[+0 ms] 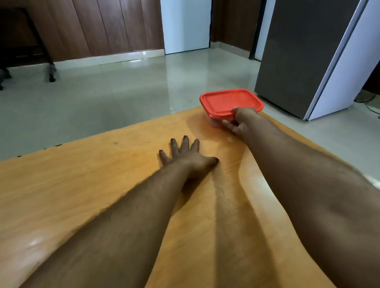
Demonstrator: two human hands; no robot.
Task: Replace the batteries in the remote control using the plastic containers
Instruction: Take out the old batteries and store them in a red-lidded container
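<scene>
head view. a glossy orange-brown wood-grain table (76,194) with a curved far edge carries one plastic container (231,106), set at the far right corner: rectangular with rounded corners, a smooth red lid with a raised rim, a clear body below it mostly hidden by the hand. the right hand (238,121) grips the container's near side, thumb on the lid rim, fingers (228,126) curled against the body. the left hand (185,156) lies flat on the table, palm down, its fingers spread wide and holding nothing, near the container but apart from it. both bare forearms cross the tabletop. beyond the edge: a polished pale floor (107,91), dark wood wall panels (108,20), a grey-and-white cabinet (314,42) at right, a black wheeled frame (37,42) at far left.
</scene>
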